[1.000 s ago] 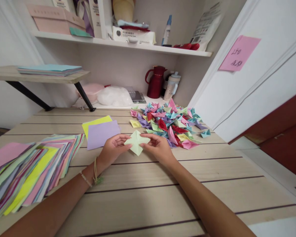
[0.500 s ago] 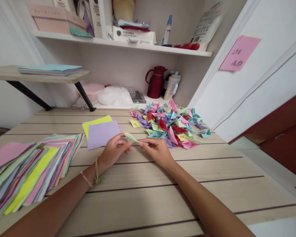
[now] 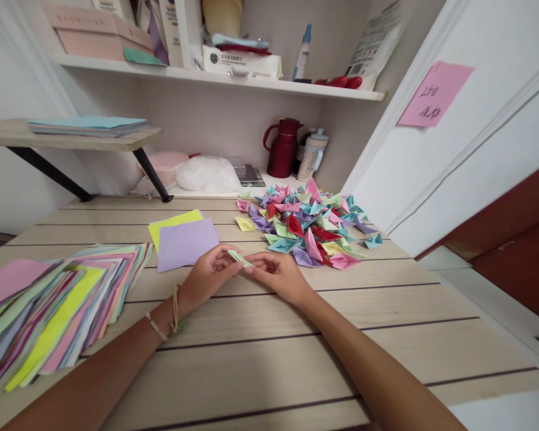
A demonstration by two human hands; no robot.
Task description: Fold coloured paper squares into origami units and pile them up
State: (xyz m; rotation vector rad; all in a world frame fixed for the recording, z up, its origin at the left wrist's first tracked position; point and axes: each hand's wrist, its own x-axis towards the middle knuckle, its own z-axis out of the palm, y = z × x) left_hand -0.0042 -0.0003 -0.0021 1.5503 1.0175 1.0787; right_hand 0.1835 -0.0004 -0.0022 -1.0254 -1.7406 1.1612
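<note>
Left hand (image 3: 209,272) and right hand (image 3: 282,275) pinching folded pale-green paper (image 3: 239,258), pink note (image 3: 436,94) handwritten "250"

The planked table (image 3: 269,341) bears heaped paper boats (image 3: 295,226), fanned colored paper (image 3: 72,305), and a purple sheet (image 3: 186,244) overlapping a yellow sheet (image 3: 186,217).

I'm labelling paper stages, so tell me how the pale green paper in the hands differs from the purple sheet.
The pale green paper is folded small; the purple sheet lies flat. The left hand and right hand hold the green paper; the purple sheet rests partly over a yellow sheet. Both are paper.
</note>
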